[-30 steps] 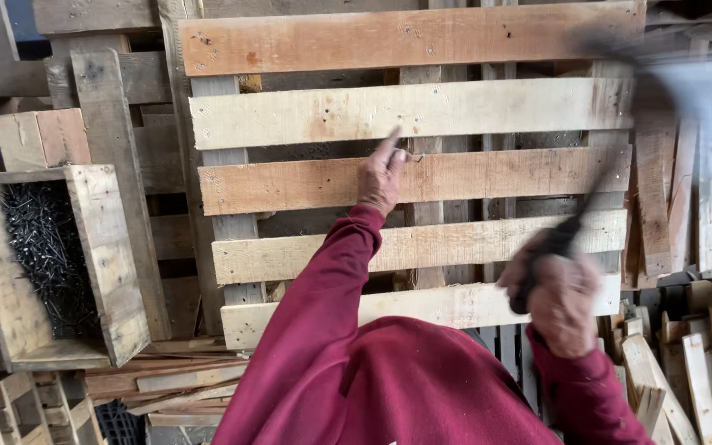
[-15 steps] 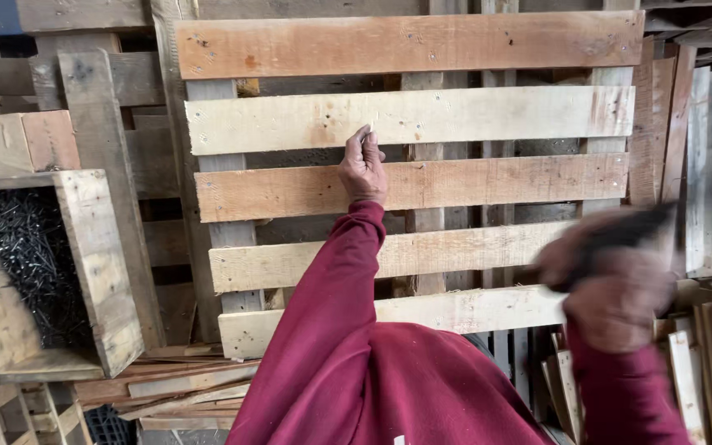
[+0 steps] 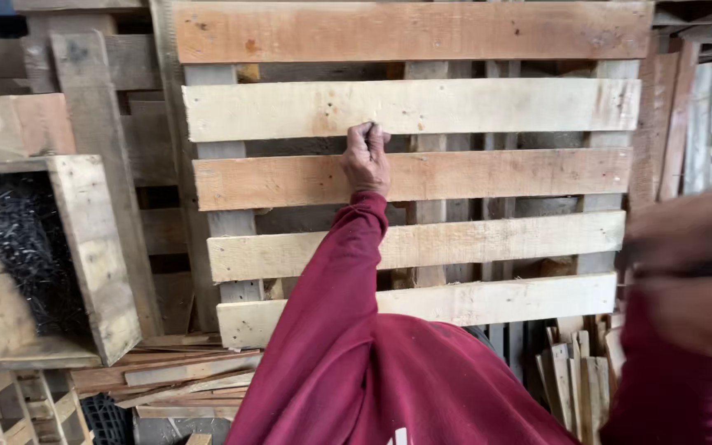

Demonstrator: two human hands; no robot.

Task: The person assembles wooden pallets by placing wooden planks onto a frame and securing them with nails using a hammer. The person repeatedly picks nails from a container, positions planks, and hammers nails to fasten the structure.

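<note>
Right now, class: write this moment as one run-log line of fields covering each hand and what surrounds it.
left hand: fingertips pinched against pallet slat | right hand: blurred, grip unclear | left side: wooden box of dark nails

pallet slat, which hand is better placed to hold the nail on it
Left. The left hand is already at the slat, fingertips pinched at its lower edge. The right hand is a blur near the camera, away from the pallet.

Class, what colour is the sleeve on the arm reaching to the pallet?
Dark red, maroon sleeve, clearest in the head view.
</note>
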